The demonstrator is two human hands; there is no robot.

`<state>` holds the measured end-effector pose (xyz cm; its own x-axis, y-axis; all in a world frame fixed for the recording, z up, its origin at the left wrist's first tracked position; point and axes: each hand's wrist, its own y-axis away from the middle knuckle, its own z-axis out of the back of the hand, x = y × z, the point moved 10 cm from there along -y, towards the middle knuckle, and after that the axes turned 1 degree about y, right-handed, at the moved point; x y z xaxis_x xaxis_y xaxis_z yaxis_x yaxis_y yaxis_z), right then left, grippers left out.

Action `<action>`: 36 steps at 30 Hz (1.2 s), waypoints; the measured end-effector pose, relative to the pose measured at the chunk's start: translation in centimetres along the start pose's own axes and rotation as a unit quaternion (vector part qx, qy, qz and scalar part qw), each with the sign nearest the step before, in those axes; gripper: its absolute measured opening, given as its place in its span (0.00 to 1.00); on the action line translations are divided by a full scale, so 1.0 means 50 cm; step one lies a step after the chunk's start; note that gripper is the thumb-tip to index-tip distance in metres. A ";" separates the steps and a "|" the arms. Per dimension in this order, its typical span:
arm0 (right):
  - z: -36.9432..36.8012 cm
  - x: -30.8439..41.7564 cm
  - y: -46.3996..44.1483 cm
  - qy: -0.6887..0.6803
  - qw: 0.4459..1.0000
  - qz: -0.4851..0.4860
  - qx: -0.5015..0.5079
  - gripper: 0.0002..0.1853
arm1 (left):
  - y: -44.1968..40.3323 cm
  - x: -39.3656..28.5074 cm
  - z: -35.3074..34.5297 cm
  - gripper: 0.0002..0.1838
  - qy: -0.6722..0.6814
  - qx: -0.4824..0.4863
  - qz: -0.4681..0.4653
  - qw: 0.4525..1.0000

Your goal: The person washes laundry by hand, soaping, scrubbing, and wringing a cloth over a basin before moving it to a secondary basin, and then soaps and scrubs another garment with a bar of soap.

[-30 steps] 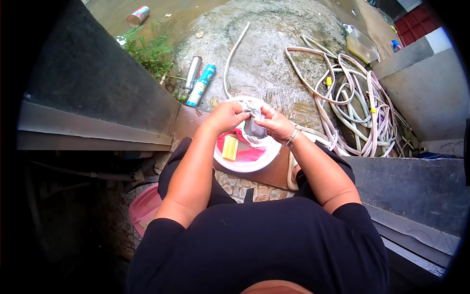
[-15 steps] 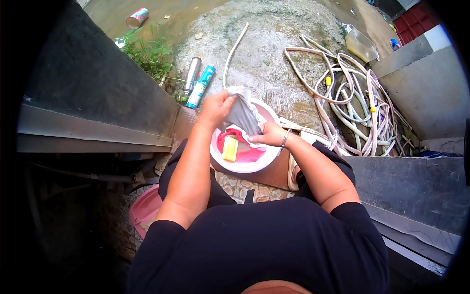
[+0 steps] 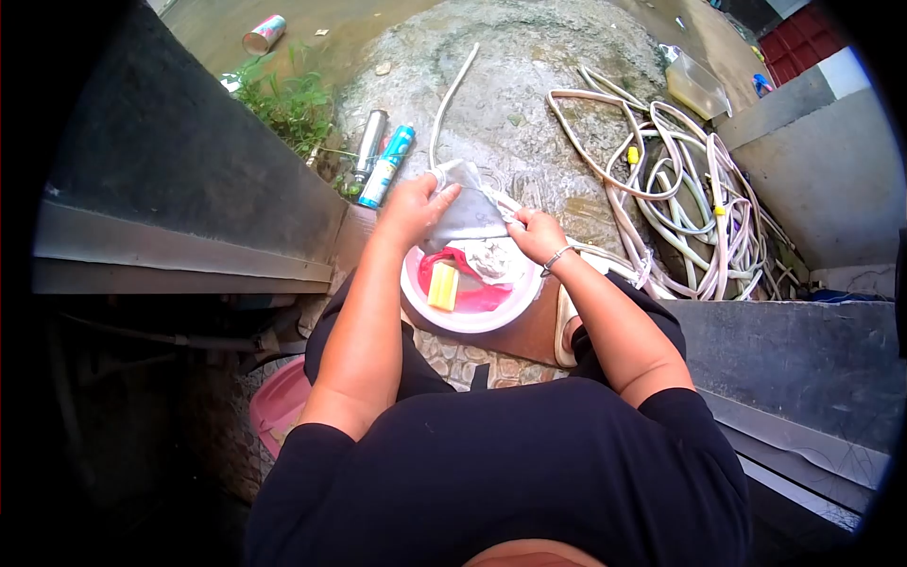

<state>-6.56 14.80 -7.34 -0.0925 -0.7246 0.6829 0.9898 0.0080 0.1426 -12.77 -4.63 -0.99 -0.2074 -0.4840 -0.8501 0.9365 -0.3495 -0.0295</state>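
Between my two hands a wet grey cloth (image 3: 470,219) is stretched out above a pink-white basin (image 3: 510,317). My left hand (image 3: 416,210) is closed on the cloth's left side, with the thumb lying over it. At the opposite edge, my right hand (image 3: 537,234) pinches a corner; a bracelet (image 3: 557,255) circles that wrist. Inside the basin are a yellow bar of soap (image 3: 443,286), a red cloth (image 3: 485,300) and a bunched white cloth (image 3: 491,259). The grey cloth hides the basin's far side.
A tangled pale hose (image 3: 704,161) lies to the right on wet concrete. Left of the basin are a blue can (image 3: 387,167) and a silver can (image 3: 371,142). Dark walls (image 3: 189,161) stand on both sides. A pink tub (image 3: 279,402) sits by my left leg.
My right hand has moved up and right, spreading the grey cloth wider. The bunched white cloth in the basin now shows. My left hand has shifted only slightly.
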 end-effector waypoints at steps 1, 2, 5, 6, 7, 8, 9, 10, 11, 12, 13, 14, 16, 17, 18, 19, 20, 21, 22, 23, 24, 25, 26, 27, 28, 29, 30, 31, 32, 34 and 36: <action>0.011 -0.004 0.001 0.054 0.998 0.005 -0.029 0.11 | 0.001 -0.007 -0.005 0.22 0.001 0.008 -0.011 1.000; 0.023 -0.008 0.001 0.108 0.992 0.009 -0.058 0.11 | 0.001 -0.018 -0.009 0.22 0.002 0.016 -0.022 1.000; 0.020 -0.061 -0.008 0.098 0.993 -0.050 -0.053 0.13 | 0.002 -0.018 -0.022 0.22 -0.037 0.050 0.013 0.998; 0.019 -0.068 -0.012 0.098 0.992 -0.051 -0.054 0.13 | 0.003 -0.016 -0.026 0.22 -0.045 0.054 0.019 0.997; 0.019 -0.086 -0.015 0.030 0.995 -0.076 -0.061 0.11 | 0.003 -0.017 -0.026 0.22 -0.045 0.055 0.017 0.997; 0.024 -0.087 -0.012 -0.039 0.992 -0.101 -0.068 0.10 | 0.007 -0.023 -0.020 0.22 -0.034 0.057 0.033 0.997; 0.029 -0.077 -0.011 -0.038 0.992 -0.101 -0.068 0.10 | 0.009 -0.025 -0.016 0.21 -0.022 0.060 0.049 0.997; 0.017 -0.091 -0.006 -0.196 0.966 -0.159 -0.052 0.08 | 0.010 -0.027 -0.013 0.21 -0.022 0.060 0.049 0.997; 0.003 -0.091 0.003 -0.348 0.913 -0.211 -0.034 0.05 | 0.011 -0.027 -0.009 0.21 -0.025 0.057 0.053 0.997; 0.009 -0.084 0.006 -0.348 0.913 -0.211 -0.034 0.05 | 0.011 -0.027 -0.005 0.21 -0.028 0.054 0.057 0.997; 0.012 -0.068 0.005 -0.460 0.868 -0.184 -0.037 0.04 | 0.012 -0.026 -0.005 0.21 -0.017 0.057 0.067 0.996; 0.015 -0.056 0.003 -0.564 0.810 -0.154 -0.040 0.03 | 0.014 -0.030 -0.004 0.21 -0.017 0.057 0.067 0.996; 0.030 -0.043 -0.002 -0.599 0.792 -0.113 -0.040 0.03 | 0.019 -0.023 -0.009 0.20 0.022 0.071 0.102 0.992; 0.043 -0.018 -0.004 -0.634 0.769 -0.083 -0.029 0.02 | 0.019 -0.019 -0.011 0.20 0.022 0.071 0.102 0.992; 0.057 0.007 -0.004 -0.667 0.743 -0.053 -0.018 0.02 | 0.015 -0.017 -0.010 0.21 0.011 0.061 0.083 0.995; 0.065 0.021 0.000 -0.684 0.728 -0.055 -0.018 0.01 | 0.011 -0.016 -0.009 0.21 0.001 0.052 0.064 0.997; 0.071 0.025 0.001 -0.684 0.728 -0.054 -0.018 0.01 | 0.010 -0.011 -0.010 0.21 0.001 0.052 0.064 0.997; 0.079 0.034 0.001 -0.674 0.738 -0.037 -0.002 0.02 | 0.008 -0.010 -0.008 0.23 -0.005 0.049 0.056 0.997; 0.087 0.045 0.002 -0.664 0.747 -0.020 0.014 0.02 | 0.006 -0.009 -0.006 0.24 -0.012 0.045 0.048 0.998; 0.095 0.059 0.005 -0.664 0.747 -0.009 0.030 0.04 | 0.007 -0.009 -0.004 0.24 -0.011 0.045 0.049 0.998; 0.108 0.058 0.006 -0.664 0.747 -0.010 0.031 0.04 | 0.007 -0.013 0.002 0.25 -0.010 0.037 0.043 0.998; 0.100 0.066 0.009 -0.613 0.784 -0.020 0.091 0.04 | 0.007 -0.016 0.008 0.25 -0.008 0.030 0.037 0.999; 0.088 0.077 0.016 -0.558 0.816 -0.030 0.151 0.05 | 0.005 -0.010 0.008 0.25 -0.009 0.029 0.038 0.999; 0.091 0.083 0.027 -0.518 0.838 -0.064 0.156 0.07 | 0.001 0.003 0.009 0.24 0.004 0.027 0.044 0.999; 0.088 0.075 0.024 -0.518 0.838 -0.064 0.156 0.07 | -0.001 0.014 0.009 0.24 0.016 0.025 0.050 0.998; 0.084 0.065 0.016 -0.482 0.859 -0.034 0.169 0.07 | -0.001 0.019 0.008 0.24 0.016 0.025 0.051 0.998; 0.082 0.059 0.011 -0.444 0.877 -0.004 0.181 0.08 | -0.001 0.021 0.008 0.25 0.031 0.024 0.047 0.998; 0.079 0.044 0.007 -0.434 0.881 -0.002 0.186 0.08 | -0.002 0.023 0.008 0.26 0.046 0.023 0.043 0.998; 0.085 0.055 0.012 -0.434 0.881 -0.002 0.186 0.08 | -0.003 0.026 0.007 0.26 0.045 0.023 0.043 0.998; 0.120 0.083 0.019 -0.436 0.887 0.033 0.147 0.08 | -0.005 0.029 0.008 0.27 0.039 0.016 0.033 0.999; 0.128 0.082 0.018 -0.450 0.882 0.039 0.134 0.08 | -0.008 0.037 0.007 0.25 0.035 0.021 0.045 0.998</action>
<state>-6.76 16.24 0.19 -0.1936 0.1244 0.9732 0.9469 0.2833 0.1521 -13.62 -5.67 -2.37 -0.1019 -0.4580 -0.8831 0.9376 -0.3409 0.0686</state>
